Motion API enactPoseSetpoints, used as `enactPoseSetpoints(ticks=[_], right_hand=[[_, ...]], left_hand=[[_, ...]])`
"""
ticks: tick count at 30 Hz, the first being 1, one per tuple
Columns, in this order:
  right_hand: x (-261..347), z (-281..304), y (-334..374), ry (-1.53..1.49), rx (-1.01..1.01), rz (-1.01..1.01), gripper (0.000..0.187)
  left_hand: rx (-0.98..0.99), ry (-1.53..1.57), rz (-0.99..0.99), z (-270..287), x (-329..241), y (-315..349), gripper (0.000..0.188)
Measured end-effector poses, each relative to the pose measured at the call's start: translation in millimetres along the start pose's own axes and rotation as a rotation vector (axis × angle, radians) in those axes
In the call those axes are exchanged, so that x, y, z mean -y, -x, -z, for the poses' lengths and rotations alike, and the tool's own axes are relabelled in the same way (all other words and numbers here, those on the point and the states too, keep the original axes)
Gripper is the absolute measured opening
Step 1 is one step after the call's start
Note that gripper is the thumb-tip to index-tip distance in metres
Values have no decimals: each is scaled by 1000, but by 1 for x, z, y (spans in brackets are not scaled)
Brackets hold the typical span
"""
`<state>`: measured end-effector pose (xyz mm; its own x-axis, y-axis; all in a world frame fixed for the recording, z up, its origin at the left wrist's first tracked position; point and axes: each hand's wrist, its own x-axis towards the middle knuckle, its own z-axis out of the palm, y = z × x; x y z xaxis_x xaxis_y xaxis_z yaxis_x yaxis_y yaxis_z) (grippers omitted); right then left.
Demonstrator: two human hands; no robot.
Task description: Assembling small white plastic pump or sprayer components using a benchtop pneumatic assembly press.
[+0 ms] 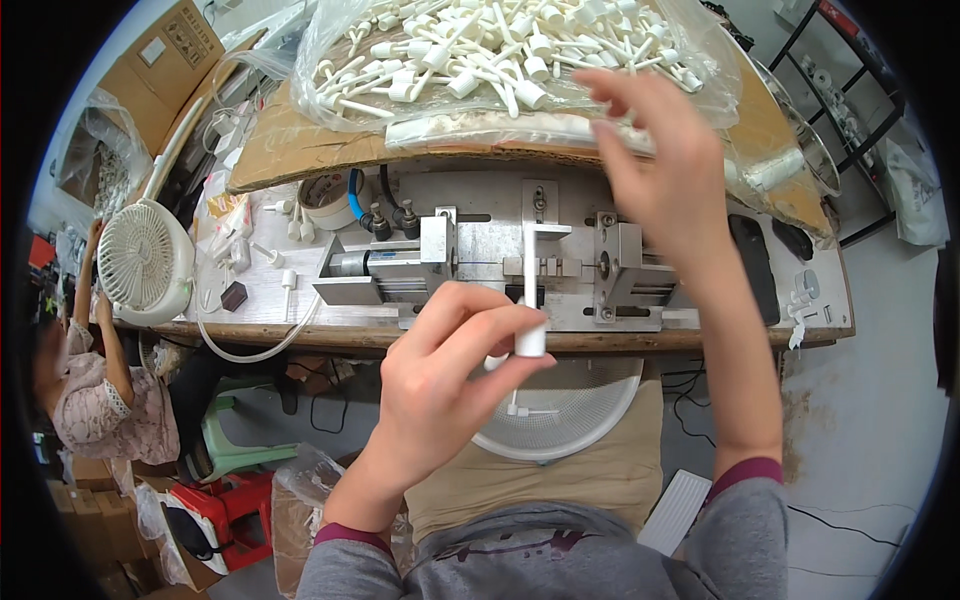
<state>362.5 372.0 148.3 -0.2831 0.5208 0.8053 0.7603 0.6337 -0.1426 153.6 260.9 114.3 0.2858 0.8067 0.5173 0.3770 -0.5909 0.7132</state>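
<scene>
Between the thumb and fingers of my left hand [430, 375] is a white plastic cap with a long stem [530, 338], its stem pointing up and its cap at the bottom. It is in front of a metal bench fixture [490, 245] that has a cylinder unit on the left and a block on the right. My right hand [670, 160] is raised over the fixture's right side, fingers apart and holding nothing. Its fingertips are by the near right edge of a heap of similar white stemmed caps [480, 55] on clear plastic.
Cardboard [300, 150] supports the heap behind the fixture. A white mesh basket [610, 425] sits on my lap below the table edge, with a stemmed cap inside. A white fan [148, 262] stands at left, near another person [105, 400]. A black phone-like slab [752, 270] lies at right.
</scene>
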Motion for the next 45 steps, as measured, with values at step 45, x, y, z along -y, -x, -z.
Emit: enactPoseSetpoints(ticks=[45], right_hand=[[-83,158,263,-324,-543,-1167,31]], left_hand=[[-758,850,-1029,-37,-77,54,29]])
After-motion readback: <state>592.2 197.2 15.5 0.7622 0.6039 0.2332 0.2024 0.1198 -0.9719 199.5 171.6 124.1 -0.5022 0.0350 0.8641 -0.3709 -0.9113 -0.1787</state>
